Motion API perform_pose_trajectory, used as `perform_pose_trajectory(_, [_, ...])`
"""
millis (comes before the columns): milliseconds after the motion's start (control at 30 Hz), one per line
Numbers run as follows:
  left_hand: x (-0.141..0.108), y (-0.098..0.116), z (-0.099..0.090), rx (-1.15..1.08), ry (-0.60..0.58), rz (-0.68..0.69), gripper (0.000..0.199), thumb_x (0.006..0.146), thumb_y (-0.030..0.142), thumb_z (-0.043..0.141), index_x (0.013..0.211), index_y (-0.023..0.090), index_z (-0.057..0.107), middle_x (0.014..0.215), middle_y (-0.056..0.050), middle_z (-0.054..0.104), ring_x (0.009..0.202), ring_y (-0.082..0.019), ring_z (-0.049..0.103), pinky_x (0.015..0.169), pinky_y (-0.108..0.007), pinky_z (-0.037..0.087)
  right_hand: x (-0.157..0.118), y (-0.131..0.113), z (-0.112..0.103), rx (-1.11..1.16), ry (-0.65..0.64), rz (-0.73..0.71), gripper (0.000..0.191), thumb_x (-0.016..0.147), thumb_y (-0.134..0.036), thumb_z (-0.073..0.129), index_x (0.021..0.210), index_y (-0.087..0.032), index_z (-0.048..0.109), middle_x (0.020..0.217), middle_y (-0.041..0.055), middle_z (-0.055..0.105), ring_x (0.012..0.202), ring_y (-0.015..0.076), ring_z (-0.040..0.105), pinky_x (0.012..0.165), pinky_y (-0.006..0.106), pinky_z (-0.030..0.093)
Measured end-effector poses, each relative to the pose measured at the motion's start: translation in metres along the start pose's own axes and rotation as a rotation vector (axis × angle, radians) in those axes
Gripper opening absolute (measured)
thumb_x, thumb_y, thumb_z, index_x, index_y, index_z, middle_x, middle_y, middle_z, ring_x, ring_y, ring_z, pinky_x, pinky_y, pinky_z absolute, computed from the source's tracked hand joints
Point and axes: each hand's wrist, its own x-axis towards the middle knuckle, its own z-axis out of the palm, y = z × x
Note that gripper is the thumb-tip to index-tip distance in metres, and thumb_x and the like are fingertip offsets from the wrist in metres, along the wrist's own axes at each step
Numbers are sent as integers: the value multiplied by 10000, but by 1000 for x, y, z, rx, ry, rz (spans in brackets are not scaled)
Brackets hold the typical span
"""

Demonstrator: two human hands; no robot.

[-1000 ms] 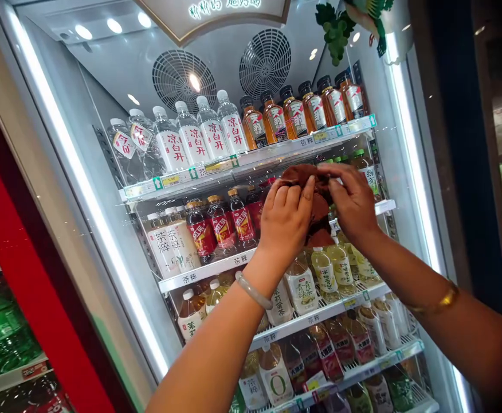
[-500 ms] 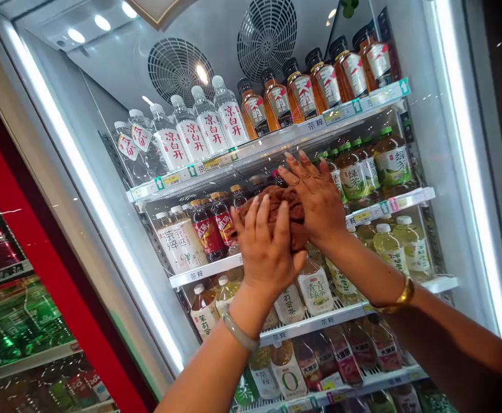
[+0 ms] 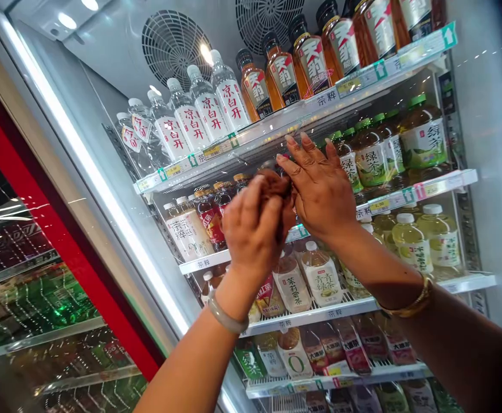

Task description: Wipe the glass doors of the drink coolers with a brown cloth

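Observation:
A brown cloth [image 3: 280,192] is bunched between the two hands, in front of the glass of a lit drinks cooler. My left hand [image 3: 253,223], with a pale bangle at the wrist, has its fingers curled round the cloth. Beside it on the right, my right hand [image 3: 320,186] lies flat with spread fingers, its thumb side next to the cloth. A gold bracelet [image 3: 410,301] circles the right wrist. The cloth's underside is hidden.
Behind the glass, shelves [image 3: 277,135] hold rows of water bottles [image 3: 208,115], amber bottles [image 3: 285,74] and green-capped tea bottles [image 3: 423,137]. A red frame [image 3: 62,229] stands at the left, with a second cooler of green bottles beyond it.
The left fingers, stretched over the cloth before, have curled and bunched it smaller. The right hand stays flat and spread. The view has shifted, with the cooler's right side appearing larger.

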Motion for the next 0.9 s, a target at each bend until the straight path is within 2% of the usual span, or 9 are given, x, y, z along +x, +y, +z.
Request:
perform_pose_trajectory(133, [3, -3, -4, -18, -109, 63, 206, 985, 370, 619, 1169, 302, 682, 1483, -62, 641, 1220, -274, 612, 1027, -440, 469, 0, -3, 0, 5, -57, -24, 492, 1045, -224, 408, 1525, -314, 465, 1671, 13, 384, 1588, 223, 291, 1354, 577, 154])
perform_pose_trajectory(267, [34, -18, 2, -30, -65, -116, 215, 973, 379, 602, 1124, 257, 694, 1386, -100, 682, 1221, -306, 602, 1065, -484, 419, -3, -7, 1, 54, -92, -31, 596, 1008, -222, 467, 1588, -308, 360, 1705, 17, 307, 1606, 243, 237, 1352, 609, 98])
perform_pose_trajectory(400, [-1, 14, -1, -64, -82, -148, 249, 957, 350, 612, 1171, 244, 685, 1393, -114, 661, 1263, -317, 547, 1072, -481, 413, -7, -9, -1, 47, -118, -30, 601, 1019, -235, 451, 1605, -280, 325, 1716, 35, 265, 1614, 237, 208, 1351, 603, 106])
perform_pose_trajectory(467, [-33, 25, -11, -29, -78, -56, 230, 948, 368, 649, 1148, 262, 687, 1315, -100, 704, 1209, -303, 564, 1027, -452, 446, -9, -8, -2, 35, -119, -31, 575, 1030, -219, 417, 1597, -283, 345, 1709, 30, 282, 1611, 227, 219, 1348, 597, 120])
perform_pose_trajectory(533, [-51, 19, -23, 16, -108, 44, 206, 936, 358, 683, 1126, 278, 688, 1259, -82, 730, 1162, -295, 580, 995, -436, 462, -11, -9, -3, 28, -117, -23, 569, 1029, -218, 423, 1591, -278, 361, 1704, 34, 294, 1609, 237, 227, 1342, 612, 126])
perform_pose_trajectory(600, [-45, -2, -30, 41, -119, 26, 199, 922, 336, 702, 1111, 275, 686, 1253, -83, 730, 1142, -295, 589, 993, -438, 464, -11, -13, -2, 38, -124, -23, 584, 1020, -243, 454, 1595, -282, 356, 1702, 37, 306, 1605, 249, 240, 1335, 631, 133])
perform_pose_trajectory(733, [-2, -34, -25, 48, 4, -217, 223, 868, 330, 730, 1066, 235, 690, 1248, -119, 711, 1145, -312, 588, 1042, -476, 441, -1, -31, 10, 82, -107, -11, 619, 1005, -237, 460, 1603, -329, 329, 1699, 7, 326, 1600, 239, 260, 1341, 639, 86])
perform_pose_trajectory(800, [3, -29, -20, 45, 56, -253, 199, 867, 311, 707, 1048, 229, 696, 1233, -123, 710, 1144, -314, 584, 1045, -481, 437, 6, -42, 22, 63, -47, 50, 604, 1010, -201, 417, 1595, -331, 340, 1698, 11, 331, 1600, 239, 263, 1333, 662, 12])
perform_pose_trajectory(900, [-30, -8, -23, -3, 44, -204, 170, 887, 273, 680, 1050, 226, 697, 1222, -128, 714, 1143, -308, 579, 1017, -462, 457, 12, -55, 35, 15, 6, 90, 572, 1029, -196, 376, 1588, -314, 358, 1699, 20, 327, 1601, 234, 258, 1337, 648, 19])
